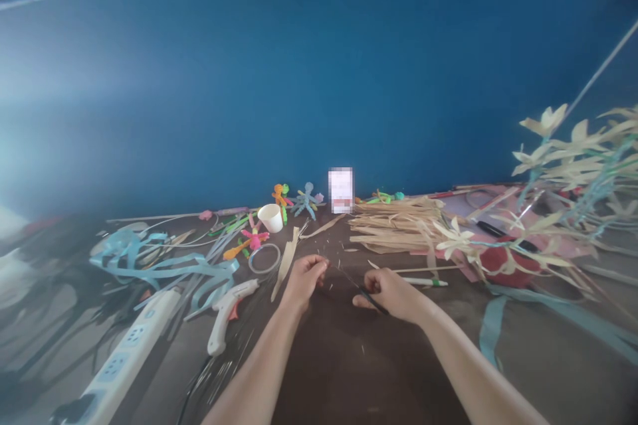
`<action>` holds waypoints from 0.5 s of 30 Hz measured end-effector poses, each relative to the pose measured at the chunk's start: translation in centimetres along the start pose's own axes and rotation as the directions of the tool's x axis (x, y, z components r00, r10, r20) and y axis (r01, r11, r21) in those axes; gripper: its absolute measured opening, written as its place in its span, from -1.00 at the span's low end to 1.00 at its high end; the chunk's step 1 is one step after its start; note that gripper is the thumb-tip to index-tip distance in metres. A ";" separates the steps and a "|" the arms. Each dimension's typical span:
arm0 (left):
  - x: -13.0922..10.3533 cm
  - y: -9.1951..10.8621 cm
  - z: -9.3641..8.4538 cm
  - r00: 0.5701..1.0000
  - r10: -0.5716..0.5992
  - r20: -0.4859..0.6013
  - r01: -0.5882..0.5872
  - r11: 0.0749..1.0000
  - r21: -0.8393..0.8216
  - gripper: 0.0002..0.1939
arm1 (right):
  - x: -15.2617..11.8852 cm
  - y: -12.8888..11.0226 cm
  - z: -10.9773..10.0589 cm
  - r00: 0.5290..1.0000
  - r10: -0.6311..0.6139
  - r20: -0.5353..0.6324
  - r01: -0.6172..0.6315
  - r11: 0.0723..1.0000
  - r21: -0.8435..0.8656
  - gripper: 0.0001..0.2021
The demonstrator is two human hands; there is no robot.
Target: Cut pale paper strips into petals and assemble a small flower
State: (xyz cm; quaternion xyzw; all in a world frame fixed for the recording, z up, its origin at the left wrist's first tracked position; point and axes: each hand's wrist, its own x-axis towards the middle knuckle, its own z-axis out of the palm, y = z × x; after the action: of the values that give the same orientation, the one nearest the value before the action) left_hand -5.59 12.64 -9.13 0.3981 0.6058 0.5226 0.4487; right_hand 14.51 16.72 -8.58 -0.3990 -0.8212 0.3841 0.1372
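Note:
My right hand is closed round a pair of scissors with dark handles. Their thin blades point up and to the left, toward my other hand. My left hand pinches thumb and fingertips together near the blade tips; whatever is between them is too small to make out. Small pale clippings lie on the dark table about both hands. A pale dried husk strip rests just left of my left hand. By my right wrist lies a white-and-green pen-like stick.
A glue gun, power strip and blue ribbon lie left. A paper cup, ring of tape and pipe-cleaner figures stand behind. Husk bundles and pale flowers are at right, before a blue partition.

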 end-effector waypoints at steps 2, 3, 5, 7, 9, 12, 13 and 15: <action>0.0 -0.1 0.0 1.000 0.006 0.004 -0.006 1.000 0.006 -0.85 | 0.0 -0.1 0.0 1.000 -0.005 -0.019 0.005 1.000 -0.027 -0.66; 0.0 -0.1 0.0 1.000 0.012 0.007 -0.012 1.000 0.009 -0.85 | -0.1 -0.1 0.0 0.999 -0.008 -0.031 0.007 0.999 -0.042 -0.67; 0.0 -0.1 0.0 1.000 0.028 0.012 -0.029 0.999 0.020 -0.85 | -0.1 -0.1 -0.1 0.999 -0.011 -0.049 0.008 0.998 -0.063 -0.67; 0.0 -0.1 -0.1 0.999 0.044 0.019 -0.044 0.998 0.033 -0.84 | -0.1 -0.1 -0.1 0.999 -0.010 -0.049 0.007 0.998 -0.064 -0.68; 0.0 -0.1 -0.1 0.999 0.048 0.024 -0.049 0.998 0.039 -0.83 | 0.0 0.0 0.0 0.999 -0.004 -0.040 0.002 0.999 -0.050 -0.67; 0.0 -0.2 -0.1 0.999 0.045 0.026 -0.046 0.998 0.036 -0.84 | 0.0 0.1 0.1 1.000 0.003 -0.025 -0.004 1.000 -0.029 -0.67; 0.0 -0.2 -0.1 0.999 0.045 0.028 -0.046 0.998 0.035 -0.84 | 0.0 0.1 0.1 1.000 0.003 -0.023 -0.004 1.000 -0.028 -0.67; 0.0 -0.1 -0.2 0.998 0.048 0.037 -0.050 0.998 0.037 -0.84 | 0.0 0.1 0.0 1.000 0.003 -0.021 -0.004 0.999 -0.032 -0.66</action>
State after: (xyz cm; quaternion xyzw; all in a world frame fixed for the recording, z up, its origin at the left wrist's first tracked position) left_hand -5.75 12.59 -9.25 0.4306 0.5973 0.5147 0.4392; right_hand 14.53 16.77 -8.67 -0.4067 -0.8250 0.3669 0.1389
